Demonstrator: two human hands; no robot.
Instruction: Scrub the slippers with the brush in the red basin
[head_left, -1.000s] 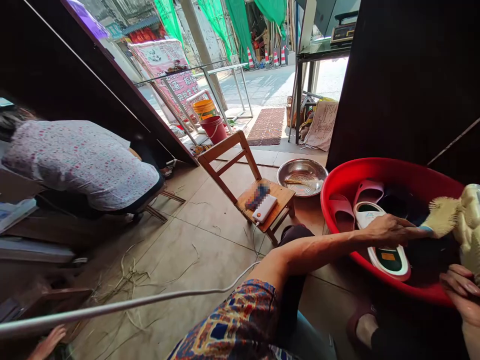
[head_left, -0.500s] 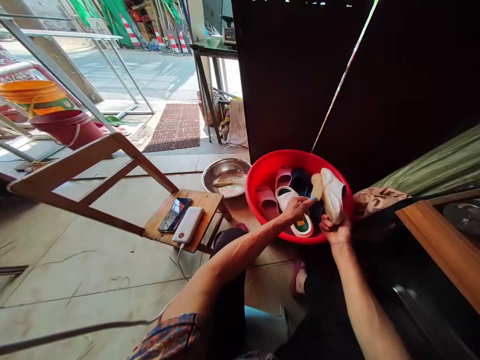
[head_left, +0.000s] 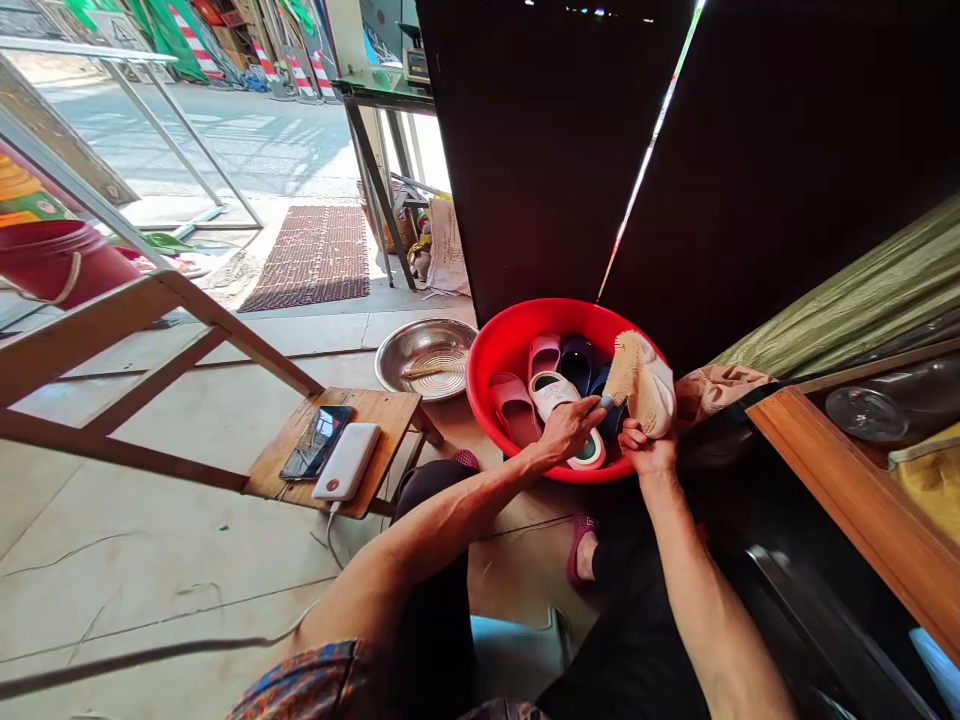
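My left hand point(head_left: 574, 430) is closed around the handle of a scrubbing brush point(head_left: 624, 368), whose tan bristles lie against a white slipper point(head_left: 654, 395). Underneath, my right hand point(head_left: 646, 448) grips that slipper near its lower end and tilts it up over a red basin point(head_left: 486, 400). Several slippers rest inside the basin: a pink one point(head_left: 514, 408), a white one point(head_left: 551, 392) and a dark blue one point(head_left: 576, 362) among them. My left hand partly covers the slippers below it.
Left of the basin stands a steel bowl point(head_left: 390, 365) on the tiled floor. A wooden folding chair point(head_left: 262, 465) nearer me carries a phone point(head_left: 316, 442) and a white power bank point(head_left: 346, 460) with a cable. Dark panels point(head_left: 540, 180) rise behind the basin; a wooden edge point(head_left: 855, 470) lies right.
The view has swung right, so the scene sits further left. The slipper has turned to show more of its tan underside, and the brush now overlaps its edge more.
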